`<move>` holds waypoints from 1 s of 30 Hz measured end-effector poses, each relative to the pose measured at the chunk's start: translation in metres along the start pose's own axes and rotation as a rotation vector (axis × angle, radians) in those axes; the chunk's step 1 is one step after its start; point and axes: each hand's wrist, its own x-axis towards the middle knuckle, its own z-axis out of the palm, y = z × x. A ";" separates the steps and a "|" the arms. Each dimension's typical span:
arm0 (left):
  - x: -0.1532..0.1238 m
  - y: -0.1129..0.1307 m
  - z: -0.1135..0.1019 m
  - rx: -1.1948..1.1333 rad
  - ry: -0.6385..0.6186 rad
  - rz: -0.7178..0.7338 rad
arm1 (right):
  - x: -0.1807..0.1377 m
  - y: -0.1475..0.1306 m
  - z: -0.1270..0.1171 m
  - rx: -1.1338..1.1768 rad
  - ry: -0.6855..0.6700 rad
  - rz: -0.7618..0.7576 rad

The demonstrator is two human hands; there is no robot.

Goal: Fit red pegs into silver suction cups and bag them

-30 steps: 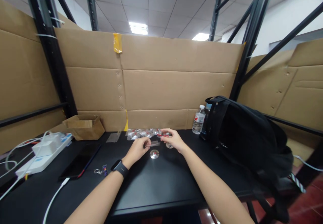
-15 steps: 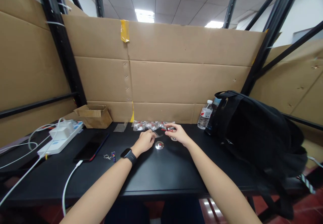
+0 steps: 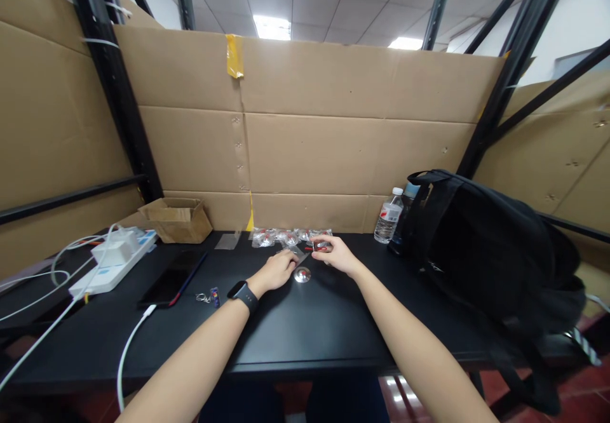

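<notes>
In the head view my left hand [image 3: 279,269], with a dark watch on its wrist, is closed on a small clear plastic bag [image 3: 300,258]. Facing it, my right hand [image 3: 336,255] pinches a small red-and-silver piece [image 3: 315,249] whose kind I cannot make out. A shiny round metal disc [image 3: 302,275] with a red centre lies on the black table [image 3: 314,328], just below the gap between both hands. Behind the hands runs a row of clear bags [image 3: 276,237] holding similar silver-and-red pieces. My right fingers partly cover the row's right end.
An empty clear bag [image 3: 227,241] and an open cardboard box [image 3: 178,220] lie left. Nearer are a phone [image 3: 171,280], a keychain [image 3: 214,296] and a power strip [image 3: 112,267] with cables. Water bottles [image 3: 388,216] and a black backpack [image 3: 495,258] stand right. Cardboard [image 3: 309,156] walls the back.
The clear bag in my left hand has come into plainer view as that hand turned slightly. A disc that showed beneath my right hand is no longer visible. The disc between my hands stays put.
</notes>
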 end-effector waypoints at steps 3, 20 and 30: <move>0.001 -0.002 0.001 -0.031 0.008 0.018 | 0.001 0.003 0.000 -0.009 -0.012 -0.014; -0.006 0.008 -0.003 -0.021 -0.141 0.066 | 0.000 0.007 -0.004 -0.602 -0.024 -0.295; -0.009 0.013 -0.003 0.019 -0.176 -0.012 | -0.001 0.010 -0.008 -0.662 -0.122 -0.084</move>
